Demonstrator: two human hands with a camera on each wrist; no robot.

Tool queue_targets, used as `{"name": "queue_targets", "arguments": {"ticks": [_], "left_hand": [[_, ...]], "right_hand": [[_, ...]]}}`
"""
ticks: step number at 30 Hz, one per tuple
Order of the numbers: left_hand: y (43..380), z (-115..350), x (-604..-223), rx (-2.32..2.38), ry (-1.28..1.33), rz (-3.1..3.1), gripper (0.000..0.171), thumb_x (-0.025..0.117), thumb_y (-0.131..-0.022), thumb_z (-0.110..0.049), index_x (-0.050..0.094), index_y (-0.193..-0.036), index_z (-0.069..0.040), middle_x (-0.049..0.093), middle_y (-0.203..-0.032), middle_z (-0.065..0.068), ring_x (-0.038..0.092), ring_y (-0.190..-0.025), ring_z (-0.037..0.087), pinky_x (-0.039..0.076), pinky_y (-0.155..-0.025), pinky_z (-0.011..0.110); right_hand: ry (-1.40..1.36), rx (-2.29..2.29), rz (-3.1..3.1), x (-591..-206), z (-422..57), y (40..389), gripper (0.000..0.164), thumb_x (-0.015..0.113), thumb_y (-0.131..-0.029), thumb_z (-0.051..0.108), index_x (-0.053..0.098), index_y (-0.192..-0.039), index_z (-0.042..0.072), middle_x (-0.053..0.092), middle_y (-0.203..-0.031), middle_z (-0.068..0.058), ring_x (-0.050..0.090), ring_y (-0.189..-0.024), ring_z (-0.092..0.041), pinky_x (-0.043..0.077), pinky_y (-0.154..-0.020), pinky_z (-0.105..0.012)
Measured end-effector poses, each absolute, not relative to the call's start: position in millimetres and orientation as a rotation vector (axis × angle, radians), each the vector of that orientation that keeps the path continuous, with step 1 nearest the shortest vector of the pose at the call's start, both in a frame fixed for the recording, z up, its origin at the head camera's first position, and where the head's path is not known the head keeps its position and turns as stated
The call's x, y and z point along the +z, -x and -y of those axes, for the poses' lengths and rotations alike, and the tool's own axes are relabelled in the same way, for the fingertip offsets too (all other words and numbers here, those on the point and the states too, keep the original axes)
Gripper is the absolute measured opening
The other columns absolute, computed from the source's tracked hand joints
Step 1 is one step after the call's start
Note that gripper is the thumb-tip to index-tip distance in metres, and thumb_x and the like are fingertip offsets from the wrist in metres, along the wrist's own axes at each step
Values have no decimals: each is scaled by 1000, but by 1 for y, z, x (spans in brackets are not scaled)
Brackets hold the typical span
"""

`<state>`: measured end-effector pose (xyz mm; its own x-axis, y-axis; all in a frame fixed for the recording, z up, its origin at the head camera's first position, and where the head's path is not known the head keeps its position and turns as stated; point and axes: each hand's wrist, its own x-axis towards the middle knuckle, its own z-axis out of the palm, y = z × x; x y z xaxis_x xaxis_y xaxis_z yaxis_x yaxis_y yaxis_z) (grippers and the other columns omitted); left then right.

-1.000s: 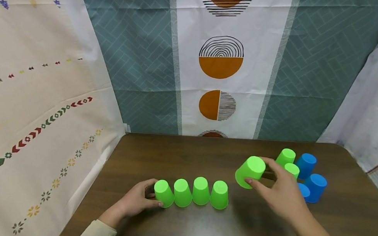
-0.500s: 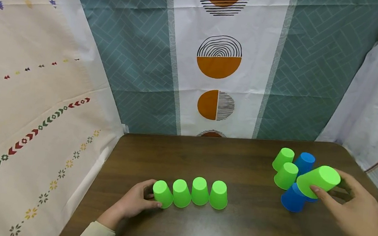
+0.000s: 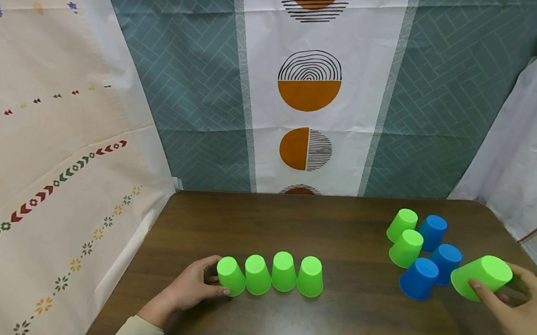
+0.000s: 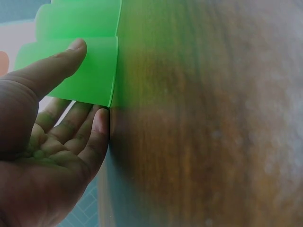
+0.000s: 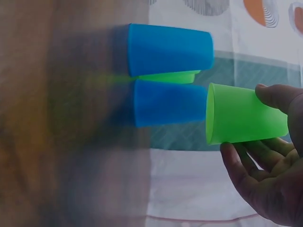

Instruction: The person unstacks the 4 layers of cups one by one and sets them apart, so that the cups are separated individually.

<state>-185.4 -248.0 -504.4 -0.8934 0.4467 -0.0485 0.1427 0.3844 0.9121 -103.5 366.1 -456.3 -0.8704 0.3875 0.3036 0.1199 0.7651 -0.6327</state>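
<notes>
Upside-down green cups stand in a row on the table's left half. At the row's left end my left hand [image 3: 195, 283] holds the leftmost green cup [image 3: 231, 276], thumb on its near side and fingers behind. The left wrist view shows that cup [image 4: 90, 80] with its rim down on the table. At the far right my right hand [image 3: 525, 313] grips another green cup [image 3: 482, 276] between thumb and fingers. This cup is tilted and raised off the table, as the right wrist view shows with the cup [image 5: 241, 116] beside a blue cup [image 5: 170, 101].
Left of the raised cup stand three blue cups, the nearest blue cup [image 3: 418, 278] at the front. Two green cups, one of them the nearer green cup [image 3: 406, 249], stand beside them. The brown table [image 3: 341, 225] ends at hanging cloth [image 3: 298, 165] behind.
My right hand has carried its green cup rightward, past the blue and green cups, to the table's right side. My left hand has stayed at the row's left end.
</notes>
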Motion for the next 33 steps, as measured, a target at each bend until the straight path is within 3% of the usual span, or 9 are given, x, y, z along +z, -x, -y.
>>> {"name": "queue_targets", "arguments": {"ticks": [2,5,7,13,21,33], "left_hand": [[185,248,-505,1517,-515,-2357,59,88,-86,-9,58,-136,-2,64,-129,14,67,-121,35,58,-100,38],[185,248,-505,1519,-513,-2364,59,88,-86,-9,58,-136,-2,63,-130,14,67,-121,36,58,-100,39],[185,248,-505,1515,-510,-2371,59,89,-86,-9,58,-136,-2,63,-130,14,67,-121,37,58,-100,40],[185,247,-503,1495,-506,-2391,59,89,-86,-11,59,-136,-3,64,-130,13,66,-122,36,57,-102,42],[186,247,-502,1488,-513,-2400,59,89,-86,-10,59,-136,-3,64,-129,12,66,-122,35,56,-104,44],[185,247,-502,1482,-511,-2403,59,89,-86,-9,59,-136,-2,64,-130,13,66,-121,34,57,-103,41]], "right_hand": [[396,837,2587,-460,-370,105,83,84,-90,39,47,-143,-12,61,-119,-45,70,-83,-52,46,-46,-24],[378,776,2650,-466,-375,107,81,84,-89,44,50,-138,-11,65,-110,-42,70,-80,-48,48,-48,-34],[344,772,2688,-470,-378,110,81,84,-90,44,50,-136,-12,65,-108,-42,69,-84,-52,49,-49,-39],[282,778,2760,-480,-381,114,78,85,-89,44,51,-131,-13,65,-104,-40,68,-76,-41,48,-50,-37],[251,786,2841,-485,-383,118,79,82,-90,49,53,-133,-12,57,-124,-43,54,-104,-62,49,-69,-67],[239,802,2877,-489,-382,123,81,83,-89,50,52,-132,-12,58,-121,-43,54,-104,-62,50,-68,-67]]}}
